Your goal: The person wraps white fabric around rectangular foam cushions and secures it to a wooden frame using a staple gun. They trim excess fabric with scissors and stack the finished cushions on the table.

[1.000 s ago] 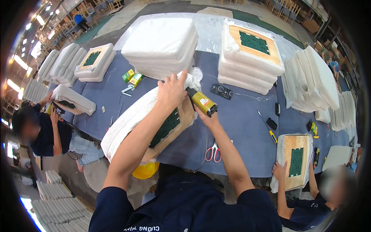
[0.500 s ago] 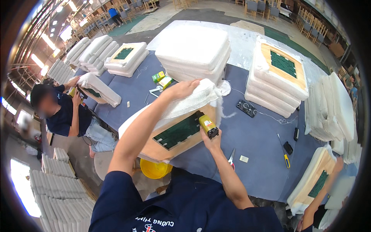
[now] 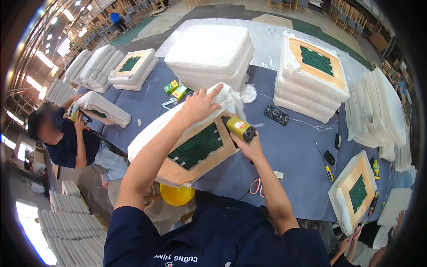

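Observation:
A white-covered seat cushion (image 3: 175,171) is tilted up before me, its wooden underside frame and green webbing centre (image 3: 198,147) facing me. My left hand (image 3: 201,106) rests on the white cover along its top edge, fingers spread and stretched out. My right hand (image 3: 250,149) is closed around a yellow-green staple gun (image 3: 241,130). Its dark nose is by the right side of the wooden frame; whether it touches is hard to tell. Red-handled scissors (image 3: 256,187) lie on the blue-grey tabletop (image 3: 293,164) by my right forearm, partly hidden.
White cushion stacks (image 3: 209,53) stand behind and at right (image 3: 311,93). A phone (image 3: 276,115), yellow screwdriver (image 3: 329,173) and small yellow-green boxes (image 3: 175,91) lie on the table. Co-workers handle cushions at left (image 3: 104,111) and lower right (image 3: 353,193). A yellow bucket (image 3: 177,195) stands below.
My left hand has lifted and spread its fingers on the cover. The staple gun has turned, its rear pointing more to the right. The co-worker's cushion at right lies flatter.

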A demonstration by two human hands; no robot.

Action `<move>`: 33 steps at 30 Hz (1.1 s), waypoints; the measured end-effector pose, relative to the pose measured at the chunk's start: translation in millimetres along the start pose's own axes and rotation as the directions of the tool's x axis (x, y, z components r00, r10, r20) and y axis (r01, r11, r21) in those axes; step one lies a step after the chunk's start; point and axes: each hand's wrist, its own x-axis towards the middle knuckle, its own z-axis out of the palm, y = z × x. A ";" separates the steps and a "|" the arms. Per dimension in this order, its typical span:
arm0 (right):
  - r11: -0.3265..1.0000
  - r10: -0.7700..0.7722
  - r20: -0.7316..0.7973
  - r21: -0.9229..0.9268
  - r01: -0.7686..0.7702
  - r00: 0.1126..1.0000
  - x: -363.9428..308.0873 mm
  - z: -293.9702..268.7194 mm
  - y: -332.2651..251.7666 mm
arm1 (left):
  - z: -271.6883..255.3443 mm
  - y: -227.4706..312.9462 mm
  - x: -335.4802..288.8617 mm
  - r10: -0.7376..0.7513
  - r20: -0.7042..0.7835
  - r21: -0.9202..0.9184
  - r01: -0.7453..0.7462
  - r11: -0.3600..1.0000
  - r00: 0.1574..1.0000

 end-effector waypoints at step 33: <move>0.948 -0.094 -0.111 -0.313 0.055 0.989 -25.7 85.1 87.6 | -9.0 -21.6 -32.7 -0.122 0.050 -0.110 0.127 0.986 0.991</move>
